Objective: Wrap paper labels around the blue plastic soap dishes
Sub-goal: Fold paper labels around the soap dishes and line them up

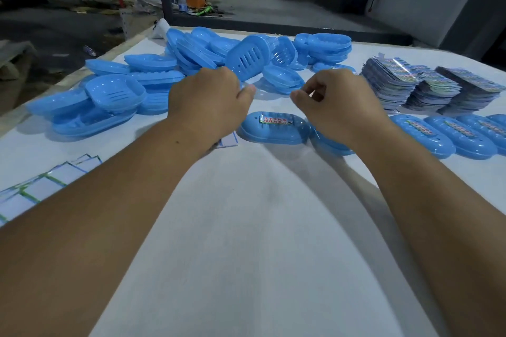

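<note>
A wide white tabletop (246,227) fills the view, seen from above the person's two bare forearms, which reach forward from the bottom corners.

At 11 to 12 o'clock lies the largest thing on it, a loose heap of unlabelled blue soap dishes (191,63), some tipped on edge and showing their drain slots. At 2 o'clock stand three stacks of printed paper labels (427,87), well apart from the heap. At 3 o'clock a row of finished dishes (443,137) runs off the right edge, each with a label band across it. At 9 o'clock a fan of white cards with green edges (41,189) lies flat.

Just above centre sits one labelled soap dish (273,128), with red and green print on its band, touching a second dish that is half hidden under the right wrist.

The left hand (208,101) hovers over the near edge of the heap, fingers curled downward; whether it grips a dish cannot be told. The right hand (336,98) hovers just beside it, fingers loosely curled, holding nothing visible.

The step appears to be fetching the next bare dish. The next move likely calls for lifting one dish free of the heap, then taking a single label from the stacks at 2 o'clock.
</note>
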